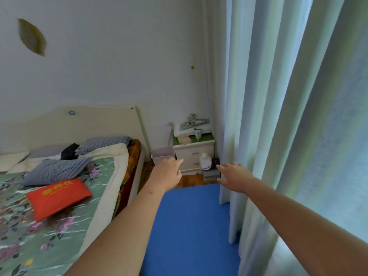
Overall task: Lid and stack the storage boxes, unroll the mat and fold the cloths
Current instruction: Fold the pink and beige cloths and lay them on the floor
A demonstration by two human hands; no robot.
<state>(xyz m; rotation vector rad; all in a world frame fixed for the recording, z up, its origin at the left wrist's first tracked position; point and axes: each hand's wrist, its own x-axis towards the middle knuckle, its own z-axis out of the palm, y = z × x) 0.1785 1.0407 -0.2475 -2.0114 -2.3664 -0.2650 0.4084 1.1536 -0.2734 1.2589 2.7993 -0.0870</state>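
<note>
Head view: a flat blue foam mat [191, 226] lies unrolled on the floor, running from the bottom edge of the view to a strip of bare wooden floor at its far end. Both bare arms reach out above the mat. The left hand [167, 174] hovers over the mat's far left corner with its fingers straight and holds nothing. The right hand [233, 177] hovers over the far right corner, fingers spread, also empty. The two hands are well apart.

Left of the mat stands a bed with a green floral quilt [59, 216]. On the quilt lie a flat red cushion with yellow lettering [59, 196] and a grey striped pillow [57, 170]. Beyond the mat's far end is a white bedside cabinet with a green top [194, 154], with a pale translucent plastic bin [162, 155] just beside it. Long pale green curtains [278, 116] hang along the mat's right edge.
</note>
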